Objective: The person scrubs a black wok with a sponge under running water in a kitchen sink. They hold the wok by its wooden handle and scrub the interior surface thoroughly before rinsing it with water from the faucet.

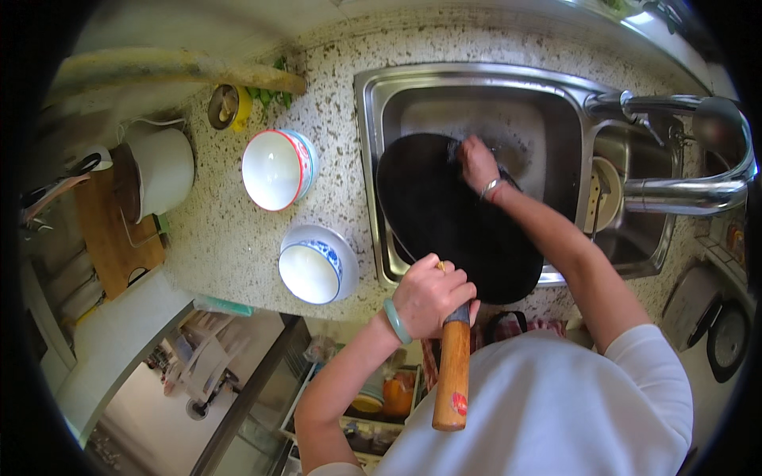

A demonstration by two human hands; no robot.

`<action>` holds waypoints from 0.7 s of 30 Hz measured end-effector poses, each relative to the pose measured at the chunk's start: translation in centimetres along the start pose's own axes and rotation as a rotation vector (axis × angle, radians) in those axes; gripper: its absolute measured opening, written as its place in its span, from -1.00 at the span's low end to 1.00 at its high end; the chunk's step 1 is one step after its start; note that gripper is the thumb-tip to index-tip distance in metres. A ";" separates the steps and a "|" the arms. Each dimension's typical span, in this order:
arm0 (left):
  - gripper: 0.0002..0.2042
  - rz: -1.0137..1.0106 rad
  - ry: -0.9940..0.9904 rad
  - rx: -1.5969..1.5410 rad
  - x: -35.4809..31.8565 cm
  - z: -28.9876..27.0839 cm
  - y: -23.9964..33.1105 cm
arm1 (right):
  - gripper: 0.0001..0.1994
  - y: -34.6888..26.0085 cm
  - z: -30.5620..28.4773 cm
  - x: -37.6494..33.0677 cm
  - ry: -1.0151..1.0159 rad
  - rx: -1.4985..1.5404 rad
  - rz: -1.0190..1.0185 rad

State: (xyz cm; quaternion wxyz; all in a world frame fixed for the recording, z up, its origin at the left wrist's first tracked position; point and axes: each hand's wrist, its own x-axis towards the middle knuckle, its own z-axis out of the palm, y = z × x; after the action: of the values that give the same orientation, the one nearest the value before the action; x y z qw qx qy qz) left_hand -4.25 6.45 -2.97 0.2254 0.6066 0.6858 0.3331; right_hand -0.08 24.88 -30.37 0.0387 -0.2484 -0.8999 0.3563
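A black wok (444, 214) rests tilted over the large left basin of the steel sink (556, 91), its near edge reaching past the sink's front rim. My left hand (434, 297), with a pale green bangle on the wrist, is wrapped round the neck of the wok's wooden handle (453, 373), which points toward me. At the wok's far right edge my right hand (479, 165) is bent with its fingers curled down. Some dark, wiry-looking stuff shows by its fingertips, too small to name. Wet, foamy patches lie on the basin floor beyond.
Left of the sink stand stacked bowls with a red rim (274, 169) and blue-patterned bowls (311, 272). A yellow cup (230, 109) is farther back, near a white pot (163, 174). A chrome faucet (683, 196) reaches over the right basin, which holds a pale bowl (609, 190).
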 end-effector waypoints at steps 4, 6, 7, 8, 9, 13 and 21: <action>-0.89 -0.031 -0.005 -0.013 -0.3 -0.2 0.1 | -0.92 -4.8 -1.1 -7.5 -0.326 0.378 0.013; -0.89 -0.030 0.005 -0.025 -0.3 0.0 0.1 | -0.87 -4.8 -1.6 -8.0 -0.343 0.311 -0.007; -0.89 -0.036 -0.001 -0.034 -0.3 0.1 0.4 | -0.86 -3.0 -1.0 -6.9 -0.294 0.193 -0.035; -0.89 -0.041 -0.004 -0.035 -0.4 0.1 0.5 | -0.84 -1.3 -0.7 -5.1 -0.241 0.076 -0.070; -0.89 -0.048 -0.003 -0.029 -0.4 -0.1 0.3 | -0.82 -0.1 -1.3 -2.9 -0.170 -0.033 -0.105; -0.89 -0.027 0.006 -0.024 0.0 -0.2 0.4 | -0.73 9.6 -2.3 3.3 0.019 -0.323 0.037; -0.88 -0.049 -0.007 -0.001 -0.9 0.2 0.0 | -0.88 3.7 -5.0 -1.5 -0.247 0.159 0.185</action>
State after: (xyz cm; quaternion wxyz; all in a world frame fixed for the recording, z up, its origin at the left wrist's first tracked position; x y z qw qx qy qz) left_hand -3.93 5.60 -3.23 0.2361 0.5908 0.6993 0.3258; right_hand 3.95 29.54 -28.94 -0.0856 -0.2805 -0.8401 0.4562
